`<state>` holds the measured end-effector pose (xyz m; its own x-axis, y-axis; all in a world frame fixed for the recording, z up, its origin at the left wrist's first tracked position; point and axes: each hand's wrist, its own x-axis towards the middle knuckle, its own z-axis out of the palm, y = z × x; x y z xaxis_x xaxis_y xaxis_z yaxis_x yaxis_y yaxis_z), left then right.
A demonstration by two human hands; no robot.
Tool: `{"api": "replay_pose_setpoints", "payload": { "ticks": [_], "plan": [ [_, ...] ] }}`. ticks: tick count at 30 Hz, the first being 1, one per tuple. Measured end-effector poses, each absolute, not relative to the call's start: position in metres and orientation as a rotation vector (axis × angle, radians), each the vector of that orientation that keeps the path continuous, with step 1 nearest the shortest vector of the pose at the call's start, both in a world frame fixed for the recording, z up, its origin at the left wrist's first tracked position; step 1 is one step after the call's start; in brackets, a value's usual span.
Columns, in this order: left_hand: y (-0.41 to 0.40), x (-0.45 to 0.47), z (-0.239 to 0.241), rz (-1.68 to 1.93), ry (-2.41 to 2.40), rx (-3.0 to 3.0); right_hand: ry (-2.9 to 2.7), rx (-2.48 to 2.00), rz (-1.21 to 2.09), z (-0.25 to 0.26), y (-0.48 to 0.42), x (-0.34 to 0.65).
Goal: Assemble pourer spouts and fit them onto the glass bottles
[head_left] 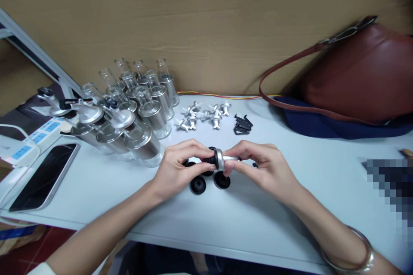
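Note:
My left hand [177, 165] pinches the black rubber stopper [211, 159] between thumb and fingers. From the other side, my right hand [263, 165] grips the metal pour spout [220, 160], whose silver collar meets the stopper. The fingertips partly hide both pieces. Just below them on the table lie several round black stoppers, one at the left [198, 184] and another at the right [222, 180]. Beyond my hands is a loose group of small silver spouts [216, 123]. A little pile of thin black plastic parts [242, 124] lies to their right.
Glass bottles with metal sleeves [150, 114] crowd the left; several front ones carry silver pourer tops [121, 119]. A phone [45, 176] and power strip [35, 137] lie at far left. A brown bag [358, 77] rests on dark blue cloth [309, 122] at right. Cardboard [219, 30] stands behind.

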<state>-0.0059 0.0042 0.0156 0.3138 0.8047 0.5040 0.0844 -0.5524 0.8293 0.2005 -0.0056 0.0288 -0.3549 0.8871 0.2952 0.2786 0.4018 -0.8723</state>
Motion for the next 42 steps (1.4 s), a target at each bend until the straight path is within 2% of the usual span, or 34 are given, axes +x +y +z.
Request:
{"api": "replay_pose_setpoints", "payload": {
  "ticks": [5, 11, 16, 23, 42],
  "plan": [
    [0.001, -0.003, 0.015, 1.275, 0.806, 1.887, -1.782, -1.064, 1.133, 0.030, -0.004, 0.198],
    [0.001, 0.001, 0.009, 1.145, 0.970, 1.596, -1.839, -1.247, 0.844, 0.022, -0.003, 0.197],
    [0.002, 0.002, 0.009, 1.129, 0.920, 1.402, -1.786, -1.062, 1.026, 0.020, -0.007, 0.193],
    [0.003, 0.002, 0.017, 1.090, 0.812, 1.334, -1.658, -1.070, 1.077, 0.019, -0.007, 0.193],
    [-0.001, 0.003, 0.019, 0.985, 0.824, 1.279, -1.853, -1.112, 1.053, 0.022, -0.005, 0.194]
  ]
}}
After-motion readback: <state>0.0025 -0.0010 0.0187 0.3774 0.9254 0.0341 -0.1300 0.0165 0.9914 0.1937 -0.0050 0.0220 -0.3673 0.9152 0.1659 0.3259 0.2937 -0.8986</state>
